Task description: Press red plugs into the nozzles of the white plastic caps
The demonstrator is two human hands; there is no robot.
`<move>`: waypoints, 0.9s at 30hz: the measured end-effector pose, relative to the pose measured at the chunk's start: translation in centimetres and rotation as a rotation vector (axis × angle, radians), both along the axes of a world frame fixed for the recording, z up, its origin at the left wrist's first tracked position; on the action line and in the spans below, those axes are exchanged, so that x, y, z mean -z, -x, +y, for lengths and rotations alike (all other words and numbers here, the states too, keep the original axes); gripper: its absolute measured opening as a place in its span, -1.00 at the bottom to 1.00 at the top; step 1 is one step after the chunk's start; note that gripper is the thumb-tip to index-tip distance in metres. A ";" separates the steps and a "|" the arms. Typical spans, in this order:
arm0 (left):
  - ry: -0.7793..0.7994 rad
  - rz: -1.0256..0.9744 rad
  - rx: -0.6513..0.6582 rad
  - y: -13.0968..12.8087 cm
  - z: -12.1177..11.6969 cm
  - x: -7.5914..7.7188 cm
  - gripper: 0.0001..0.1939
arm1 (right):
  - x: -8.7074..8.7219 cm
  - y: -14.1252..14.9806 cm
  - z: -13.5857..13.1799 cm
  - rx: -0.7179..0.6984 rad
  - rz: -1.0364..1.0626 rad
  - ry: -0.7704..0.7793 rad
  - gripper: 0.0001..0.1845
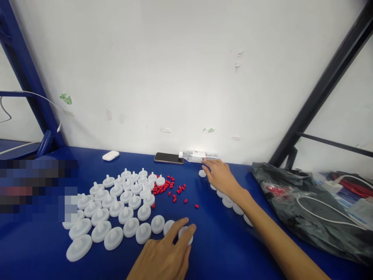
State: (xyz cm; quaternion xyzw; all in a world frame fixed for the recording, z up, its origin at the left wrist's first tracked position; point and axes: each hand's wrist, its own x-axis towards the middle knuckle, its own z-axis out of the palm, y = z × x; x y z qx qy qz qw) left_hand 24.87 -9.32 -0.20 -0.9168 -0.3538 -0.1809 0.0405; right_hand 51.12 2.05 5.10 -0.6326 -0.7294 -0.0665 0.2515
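Many white round plastic caps [116,202] with a small stem lie packed together on the blue table [218,249]. Small red plastic pieces [167,188] are scattered just right of them. My left hand [166,254] lies at the near edge, fingers stretched out over the last white cap [188,230] of the front row. My right hand [223,179] reaches far across the table, fingers spread flat, its fingertips beside a single white cap [202,173]. More white caps [233,206] lie in a line under my right wrist and forearm.
A phone [169,158] and a lying water bottle [199,156] rest against the white wall. A white earbud case [110,155] sits at the back left. A dark plastic bag [300,206] with a white cable fills the right side. Blue and black frame posts stand at both sides.
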 end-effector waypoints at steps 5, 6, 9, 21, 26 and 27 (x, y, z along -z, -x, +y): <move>-0.039 -0.215 0.036 0.4 0.1 -0.3 -0.55 | 0.2 -0.8 0.7 -0.014 -0.039 0.077 -0.76; -0.046 -0.261 0.039 0.6 0.1 -0.6 -0.58 | -0.2 -0.6 0.6 -0.023 -0.024 0.071 -0.78; -0.057 -0.387 0.004 1.2 0.2 -1.8 -0.68 | -1.8 0.9 -0.6 -0.070 0.067 0.041 -0.78; 0.065 -0.480 -0.134 3.1 1.7 -4.8 -0.74 | -3.0 8.6 -8.0 -0.680 0.398 0.184 -0.81; 0.033 -0.466 -0.144 2.8 1.3 -4.5 -0.75 | -2.0 8.7 -7.6 -0.833 0.181 0.129 -0.65; 0.069 -0.467 -0.133 2.7 1.2 -4.5 -0.77 | -2.1 8.7 -7.6 -0.859 0.202 0.159 -0.64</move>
